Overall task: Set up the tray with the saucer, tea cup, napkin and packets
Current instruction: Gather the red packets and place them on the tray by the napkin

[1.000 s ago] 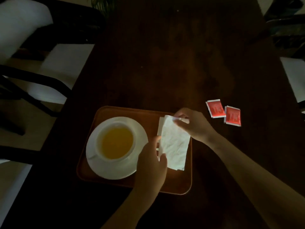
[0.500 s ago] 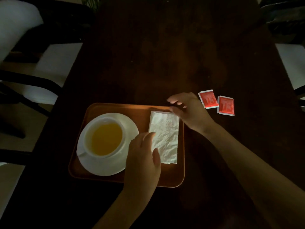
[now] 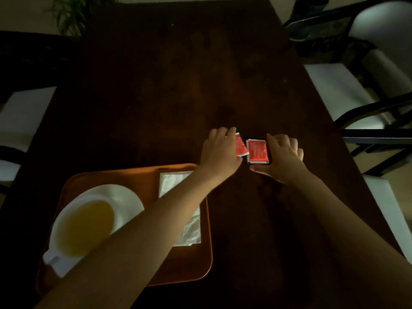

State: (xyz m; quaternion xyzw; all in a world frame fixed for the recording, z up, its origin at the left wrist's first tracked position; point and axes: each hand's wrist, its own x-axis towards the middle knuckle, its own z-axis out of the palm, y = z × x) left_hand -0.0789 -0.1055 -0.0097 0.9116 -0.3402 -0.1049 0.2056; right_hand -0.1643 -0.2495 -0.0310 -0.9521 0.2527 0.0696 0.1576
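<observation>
An orange-brown tray (image 3: 133,173) lies at the near left of the dark table. On it stand a white saucer (image 3: 128,198) carrying a white cup (image 3: 64,219) of yellow tea, and beside them a white napkin (image 3: 171,182) lying flat, partly hidden by my left forearm. Two red packets lie on the table right of the tray. My left hand (image 3: 219,152) covers the left packet (image 3: 241,147), fingers curled over it. My right hand (image 3: 285,159) pinches the right packet (image 3: 258,151) between its thumb below and its fingers along the far edge.
The dark wooden table (image 3: 178,97) stretches away from me. Black-framed chairs with white seats stand at the right (image 3: 343,94) and at the left (image 3: 24,108). A plant (image 3: 73,12) shows past the far left corner.
The napkin was laid flat on the tray and let go. Both hands moved right, off the tray, onto the two red packets. The camera has turned right.
</observation>
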